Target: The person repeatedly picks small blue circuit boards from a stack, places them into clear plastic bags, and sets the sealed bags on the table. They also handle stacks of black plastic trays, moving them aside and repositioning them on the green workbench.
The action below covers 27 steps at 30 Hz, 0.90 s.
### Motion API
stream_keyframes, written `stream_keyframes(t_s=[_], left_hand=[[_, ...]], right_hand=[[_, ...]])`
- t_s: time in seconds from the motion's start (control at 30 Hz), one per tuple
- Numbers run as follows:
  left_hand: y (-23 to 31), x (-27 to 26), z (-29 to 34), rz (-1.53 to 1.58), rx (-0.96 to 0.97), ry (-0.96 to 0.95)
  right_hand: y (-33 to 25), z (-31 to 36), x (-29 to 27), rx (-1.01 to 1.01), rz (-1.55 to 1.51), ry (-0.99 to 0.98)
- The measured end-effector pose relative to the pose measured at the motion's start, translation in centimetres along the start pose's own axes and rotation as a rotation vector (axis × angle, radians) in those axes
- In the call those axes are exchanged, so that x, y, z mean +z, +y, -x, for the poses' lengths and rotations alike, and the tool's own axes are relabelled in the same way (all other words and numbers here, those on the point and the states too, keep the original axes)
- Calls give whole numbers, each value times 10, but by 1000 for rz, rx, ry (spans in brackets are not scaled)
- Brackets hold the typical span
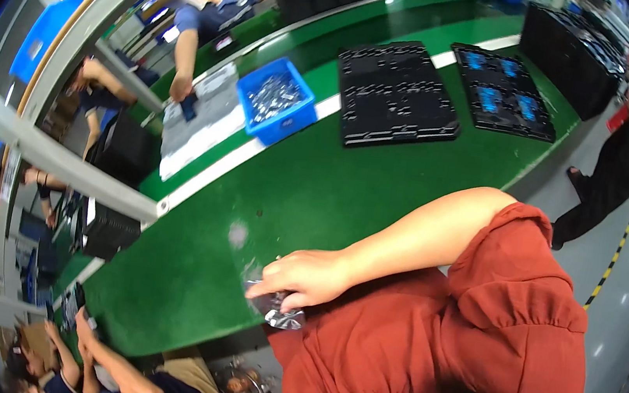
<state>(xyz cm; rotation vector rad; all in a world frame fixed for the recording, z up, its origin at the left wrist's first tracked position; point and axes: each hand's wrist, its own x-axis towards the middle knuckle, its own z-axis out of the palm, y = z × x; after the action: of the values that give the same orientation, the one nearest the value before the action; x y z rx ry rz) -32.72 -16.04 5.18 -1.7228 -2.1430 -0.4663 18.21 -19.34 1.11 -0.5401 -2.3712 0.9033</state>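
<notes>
Head view, right hand on a small clear plastic bag with dark bits inside, at the near edge of the green table. Fingers bent and close together over the bag, thumb down beside them; can't tell if they pinch it or just press. Left hand out of view. Pale round spot on the table just beyond the bag. Farther back, well apart from the hand: blue bin full of small shiny pieces, grey-white sheet to its left. Right of the bin, flat black trays, then another black tray with four blue patches, then a tall black stack at the table's right end. Across the table, a co-worker's hand on a small dark blue item. Co-worker in dark clothes stands at far right, red object by the hand.
</notes>
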Motion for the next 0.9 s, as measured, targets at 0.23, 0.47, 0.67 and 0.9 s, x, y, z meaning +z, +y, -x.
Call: stream_keyframes(t_s=[0.23, 0.47, 0.67, 0.9], left_hand=[[114, -85, 18, 101, 213, 425], [265, -112, 144, 406, 762, 118], [353, -73, 128, 687, 1004, -10], [340, -28, 71, 702, 906, 79]], right_hand=[[5, -6, -34, 268, -213, 467], [1, -8, -25, 256, -311, 409], [-8, 17, -22, 337, -614, 423], [-8, 92, -65, 316, 226, 613]])
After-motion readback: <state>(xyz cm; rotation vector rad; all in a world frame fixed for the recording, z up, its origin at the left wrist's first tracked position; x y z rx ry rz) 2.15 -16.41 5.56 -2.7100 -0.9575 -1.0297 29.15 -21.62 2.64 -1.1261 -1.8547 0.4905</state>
